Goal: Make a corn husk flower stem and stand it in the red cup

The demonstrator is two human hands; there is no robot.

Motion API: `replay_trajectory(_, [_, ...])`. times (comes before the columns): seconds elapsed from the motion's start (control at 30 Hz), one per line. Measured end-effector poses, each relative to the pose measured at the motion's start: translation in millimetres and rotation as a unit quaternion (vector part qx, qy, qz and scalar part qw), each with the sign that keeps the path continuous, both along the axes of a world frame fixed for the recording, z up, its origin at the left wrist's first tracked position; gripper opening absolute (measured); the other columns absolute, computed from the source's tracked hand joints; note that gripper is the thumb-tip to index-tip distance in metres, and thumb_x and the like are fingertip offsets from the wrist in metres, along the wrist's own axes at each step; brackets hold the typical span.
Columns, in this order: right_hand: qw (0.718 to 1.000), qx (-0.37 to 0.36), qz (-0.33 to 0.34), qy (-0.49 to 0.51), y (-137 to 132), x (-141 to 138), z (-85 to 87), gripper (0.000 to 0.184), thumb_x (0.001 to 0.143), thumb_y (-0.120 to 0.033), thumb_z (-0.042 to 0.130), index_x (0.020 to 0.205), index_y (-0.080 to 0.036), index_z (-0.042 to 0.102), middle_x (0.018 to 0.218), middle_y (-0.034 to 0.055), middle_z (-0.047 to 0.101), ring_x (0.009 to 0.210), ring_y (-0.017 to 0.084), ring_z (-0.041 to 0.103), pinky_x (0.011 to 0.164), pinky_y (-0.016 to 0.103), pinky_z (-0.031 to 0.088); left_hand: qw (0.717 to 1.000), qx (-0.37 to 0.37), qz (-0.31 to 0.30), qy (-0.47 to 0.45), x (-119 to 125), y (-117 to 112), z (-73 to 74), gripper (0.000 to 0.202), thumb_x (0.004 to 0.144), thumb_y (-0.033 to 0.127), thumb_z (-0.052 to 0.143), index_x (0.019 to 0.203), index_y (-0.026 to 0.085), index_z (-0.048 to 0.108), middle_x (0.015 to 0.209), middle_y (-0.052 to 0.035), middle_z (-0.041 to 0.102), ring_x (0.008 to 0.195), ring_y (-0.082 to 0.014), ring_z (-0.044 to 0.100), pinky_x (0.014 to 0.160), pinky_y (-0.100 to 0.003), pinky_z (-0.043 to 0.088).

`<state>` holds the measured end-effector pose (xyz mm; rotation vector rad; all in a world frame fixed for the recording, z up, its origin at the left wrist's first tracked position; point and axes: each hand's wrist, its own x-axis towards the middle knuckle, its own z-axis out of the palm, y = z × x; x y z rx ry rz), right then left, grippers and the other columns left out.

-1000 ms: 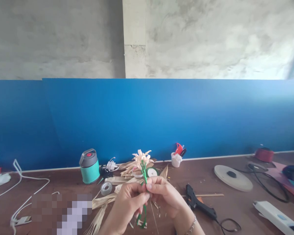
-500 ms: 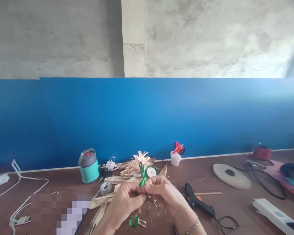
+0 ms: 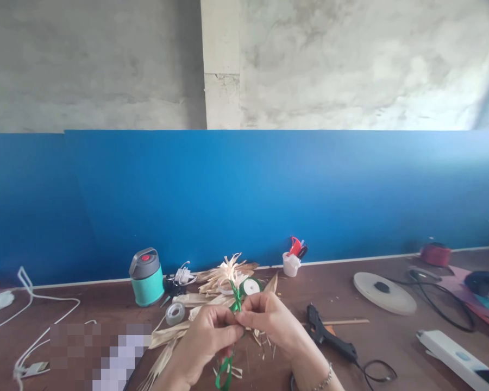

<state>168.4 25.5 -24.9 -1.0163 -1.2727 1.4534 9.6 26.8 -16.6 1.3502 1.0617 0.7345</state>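
Fingers of the left hand [image 3: 204, 342] and right hand [image 3: 275, 326] pinch closed on green ribbon [image 3: 224, 374], just below a pale husk flower [image 3: 228, 274]

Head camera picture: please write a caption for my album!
Left hand and right hand pinch green ribbon on a dried-husk flower above a brown table.

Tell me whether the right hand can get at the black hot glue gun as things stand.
Probably yes. The right hand is pinching green ribbon, so it must let go first, but the hot glue gun lies close by on its right, with nothing apparent in between.
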Motion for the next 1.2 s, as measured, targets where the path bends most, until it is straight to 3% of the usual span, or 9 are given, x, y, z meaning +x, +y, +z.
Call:
replay_trajectory(0.13, [0.999,-0.002,-0.012,-0.042,3,1,-3.1,0.031,0.058,-0.038,0.075,0.057,-0.015,0.055,0.047,-0.0060,0.045,0.045,0.006,0.030,0.045,0.024,0.016,0.999,0.011,0.024,0.043,2,0,-0.2,0.038,0.054,0.048,0.076,0.060,0.016,0.056,0.044,0.0058,0.048,0.039,-0.0076,0.041,0.040,-0.020,0.025])
replay_trajectory(0.23, [0.998,-0.005,-0.021,-0.051,4,0,-1.4,0.030,0.059,-0.038,0.074,0.057,-0.015,0.055,0.047,-0.0065,0.044,0.045,0.005,0.029,0.045,0.023,0.016,0.995,0.048,0.038,0.079,4,-1,1.3,0.037,0.059,0.049,0.073,0.061,0.015,0.060,0.043,0.0056,0.047,0.041,-0.0084,0.040,0.042,-0.021,0.025])
replay_trajectory(0.47, [1.000,0.006,-0.025,0.009,5,-1,-2.8,0.032,0.059,-0.040,0.076,0.055,-0.015,0.057,0.047,-0.0053,0.045,0.047,0.006,0.032,0.046,0.024,0.019,0.988,0.107,0.023,0.112,2,-5,4.6,0.029,0.070,0.042,0.065,0.059,0.016,0.058,0.046,0.0038,0.048,0.044,-0.0096,0.040,0.046,-0.022,0.027])
replay_trajectory(0.77, [0.994,0.014,-0.050,-0.100,3,-4,1.2,0.022,0.061,-0.031,0.072,0.055,-0.015,0.057,0.048,-0.0048,0.045,0.047,0.008,0.033,0.046,0.024,0.019,0.977,0.154,0.037,0.139,3,-4,5.7,0.024,0.067,0.036,0.068,0.059,0.015,0.062,0.052,0.0035,0.048,0.051,-0.0107,0.040,0.049,-0.022,0.029])
replay_trajectory(0.97, [0.993,0.022,-0.080,-0.083,4,-6,3.6,0.024,0.058,-0.031,0.073,0.053,-0.016,0.056,0.049,-0.0035,0.048,0.049,0.009,0.037,0.048,0.024,0.023,0.961,0.197,0.072,0.179,8,-5,4.9,0.022,0.072,0.032,0.060,0.060,0.014,0.063,0.055,0.0010,0.049,0.054,-0.0120,0.040,0.049,-0.021,0.029])
replay_trajectory(1.1, [0.994,0.019,-0.095,-0.059,10,-6,-4.5,0.028,0.056,-0.035,0.076,0.056,-0.016,0.056,0.051,-0.0039,0.048,0.051,0.009,0.038,0.049,0.024,0.025,0.964,0.202,0.075,0.154,10,-6,4.1,0.021,0.072,0.031,0.058,0.059,0.014,0.061,0.054,0.0012,0.047,0.054,-0.0116,0.039,0.048,-0.021,0.028])
replay_trajectory(1.2, [0.997,0.021,-0.070,-0.016,12,-5,-9.5,0.034,0.056,-0.039,0.079,0.057,-0.015,0.055,0.053,-0.0027,0.051,0.053,0.009,0.040,0.051,0.024,0.027,0.973,0.190,0.067,0.113,11,-7,4.0,0.018,0.070,0.028,0.057,0.059,0.014,0.059,0.053,0.0031,0.042,0.051,-0.0100,0.036,0.047,-0.021,0.027])
